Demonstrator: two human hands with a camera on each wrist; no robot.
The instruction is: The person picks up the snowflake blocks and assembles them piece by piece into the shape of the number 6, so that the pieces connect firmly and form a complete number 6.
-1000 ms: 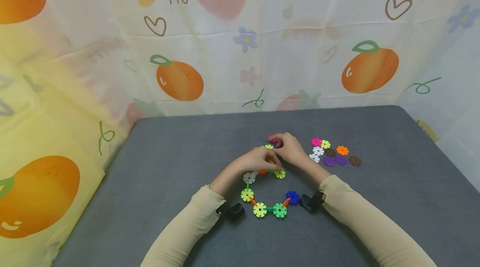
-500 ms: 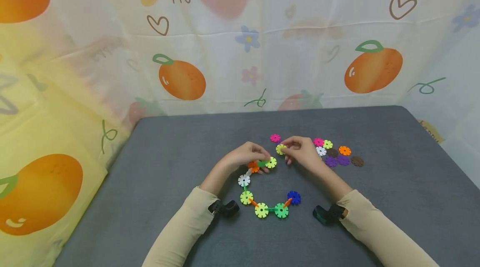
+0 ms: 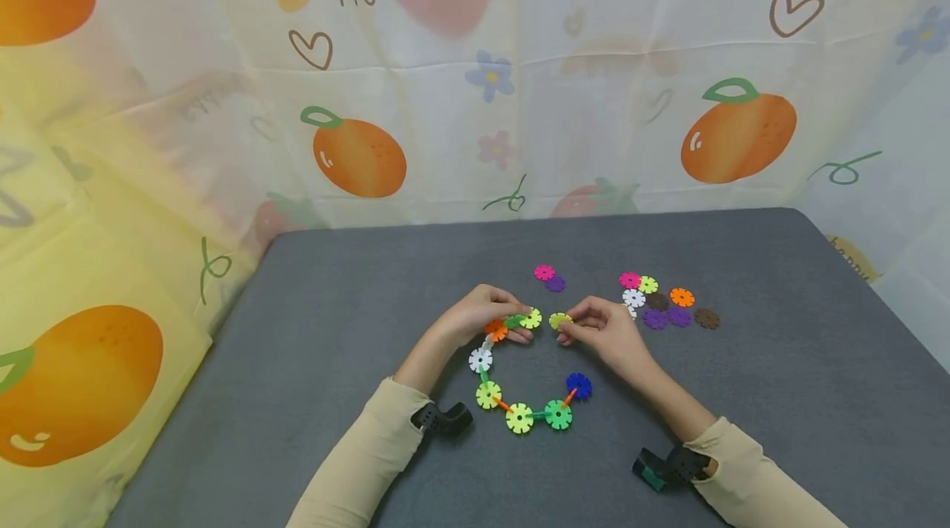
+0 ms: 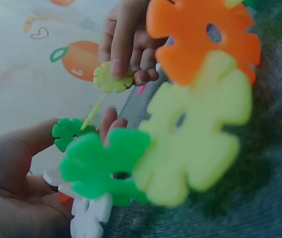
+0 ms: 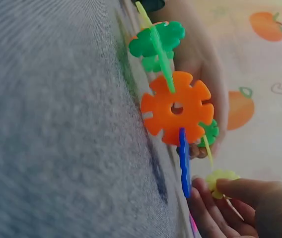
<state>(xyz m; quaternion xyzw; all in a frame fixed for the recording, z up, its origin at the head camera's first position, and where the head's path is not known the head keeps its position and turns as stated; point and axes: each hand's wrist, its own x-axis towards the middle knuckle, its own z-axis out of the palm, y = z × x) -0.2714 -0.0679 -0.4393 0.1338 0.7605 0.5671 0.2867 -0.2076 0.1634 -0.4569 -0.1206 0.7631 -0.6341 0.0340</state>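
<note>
A curved chain of interlocked plastic snowflake discs lies in the middle of the head view. It runs from a blue disc (image 3: 580, 386) through a green disc (image 3: 558, 414), a yellow disc (image 3: 519, 418) and a white disc (image 3: 481, 360) to an orange disc (image 3: 496, 331). My left hand (image 3: 469, 320) holds the chain's far end by a small green disc (image 4: 67, 133), beyond which a yellow end disc (image 3: 530, 318) sticks out. Between thumb and fingers, my right hand (image 3: 610, 337) pinches a loose yellow disc (image 5: 221, 182). A small gap separates the two yellow discs.
Behind the hands lie a pink disc (image 3: 545, 272) and a purple disc (image 3: 555, 284). To the right is a scattered group of loose discs, among them an orange one (image 3: 682, 297) and a brown one (image 3: 707, 319). A printed curtain (image 3: 438, 140) hangs behind the grey table (image 3: 334, 289).
My right hand has picked up the yellow disc beside the pink and purple ones and brought it nearer. The left hand has shifted left and lifted the chain's end, turning it toward the right hand.
</note>
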